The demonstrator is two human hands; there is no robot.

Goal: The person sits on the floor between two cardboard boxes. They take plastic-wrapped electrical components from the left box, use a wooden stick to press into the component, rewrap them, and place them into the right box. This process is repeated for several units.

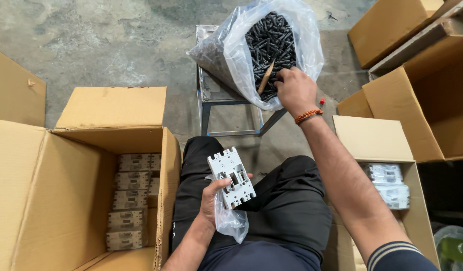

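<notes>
My left hand [212, 196] holds a white moulded plastic housing [231, 176] over my lap, together with a small clear plastic bag [232, 223] that hangs below it. My right hand [294, 90] reaches into a large clear bag [241, 45] full of black screws [270, 40], fingers closed among them. A pencil-like wooden stick [265, 78] pokes out of the screws beside that hand. An orange bead bracelet [308, 116] circles my right wrist.
The screw bag rests on a small metal stool [216, 95]. An open cardboard box [81, 190] on my left holds stacked grey housings [131, 200]. Another box [377, 145] on my right holds bagged white parts [392, 185]. More cardboard boxes [422, 100] stand at the upper right.
</notes>
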